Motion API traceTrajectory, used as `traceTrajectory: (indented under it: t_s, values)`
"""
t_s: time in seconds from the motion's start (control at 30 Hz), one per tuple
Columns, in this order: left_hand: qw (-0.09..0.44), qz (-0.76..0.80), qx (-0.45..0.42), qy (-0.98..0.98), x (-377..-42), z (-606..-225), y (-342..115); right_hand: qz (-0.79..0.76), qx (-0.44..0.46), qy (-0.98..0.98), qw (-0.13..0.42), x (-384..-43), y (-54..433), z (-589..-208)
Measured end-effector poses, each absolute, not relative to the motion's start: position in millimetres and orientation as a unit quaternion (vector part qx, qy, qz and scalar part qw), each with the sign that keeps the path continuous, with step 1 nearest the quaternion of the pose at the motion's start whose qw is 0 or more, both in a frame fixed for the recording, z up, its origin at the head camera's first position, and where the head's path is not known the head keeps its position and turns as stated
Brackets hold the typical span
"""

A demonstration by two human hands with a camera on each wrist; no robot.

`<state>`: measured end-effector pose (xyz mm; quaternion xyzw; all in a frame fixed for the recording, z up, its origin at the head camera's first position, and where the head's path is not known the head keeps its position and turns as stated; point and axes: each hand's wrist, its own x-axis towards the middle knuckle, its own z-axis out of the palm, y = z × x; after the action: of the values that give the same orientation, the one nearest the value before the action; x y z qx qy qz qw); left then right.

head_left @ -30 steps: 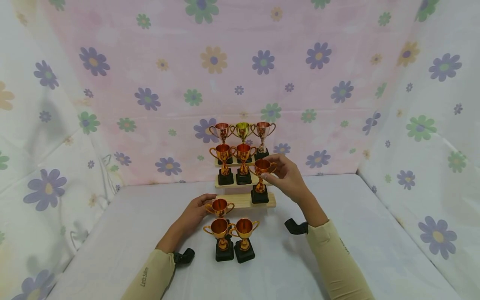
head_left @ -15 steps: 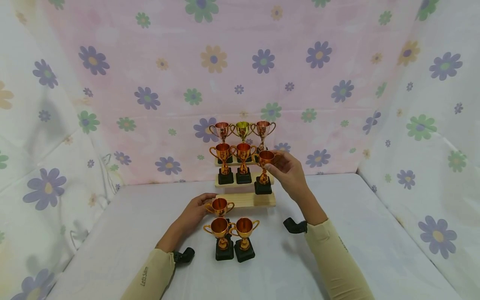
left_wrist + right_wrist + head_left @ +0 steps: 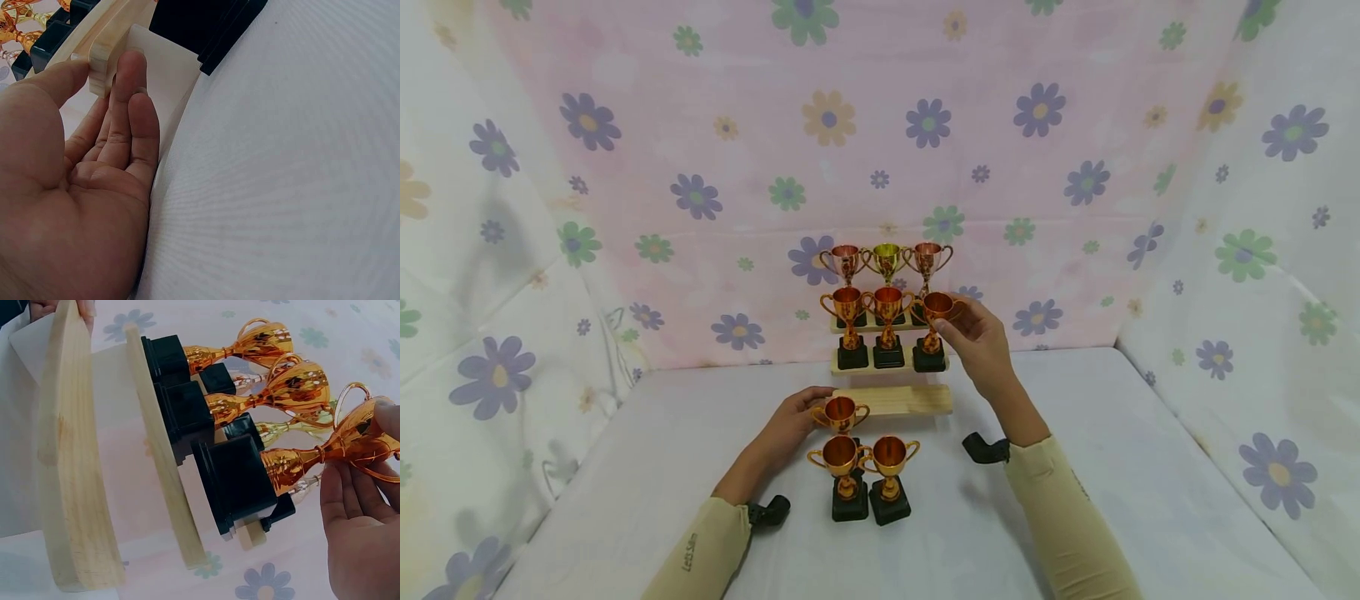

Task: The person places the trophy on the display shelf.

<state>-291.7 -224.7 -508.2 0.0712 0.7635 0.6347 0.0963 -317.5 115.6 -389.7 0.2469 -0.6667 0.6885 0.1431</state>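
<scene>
My right hand (image 3: 985, 350) pinches the bowl of an orange-gold trophy cup (image 3: 930, 343) between thumb and fingers. The cup is upright at the right end of the middle step (image 3: 891, 367) of a wooden tiered stand, beside two matching cups (image 3: 888, 307). In the right wrist view its black base (image 3: 240, 481) overlaps the step edge; whether it touches the wood I cannot tell. Low on the left, my left hand (image 3: 792, 421) grips the end of the front step (image 3: 895, 400). The left wrist view has the thumb (image 3: 65, 81) on one side of that wood and fingers on the other.
Three trophies (image 3: 886, 260), pinkish at the sides and yellow-gold in the middle, stand on the top step. Three more gold cups (image 3: 889, 458) stand on the white table (image 3: 1037, 533) before the stand, close to my left hand. A floral cloth (image 3: 737, 208) backs the table.
My right hand has lifted the trophy cup from above the front step back and up to the middle step, beside the other two. The left hand has stayed on the stand.
</scene>
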Motion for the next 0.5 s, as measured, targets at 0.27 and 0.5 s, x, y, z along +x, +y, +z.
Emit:
traceTrajectory:
  t_s: [0.27, 0.5]
  values:
    - [0.099, 0.636, 0.070, 0.762, -291.9, -508.4, -225.1, 0.713, 0.229, -0.648, 0.142, -327.2, 112.9, -394.9]
    - [0.098, 0.639, 0.073, 0.760, -292.8, -508.9, -225.7, 0.722, 0.228, -0.639, 0.139, -330.3, 109.9, -397.6]
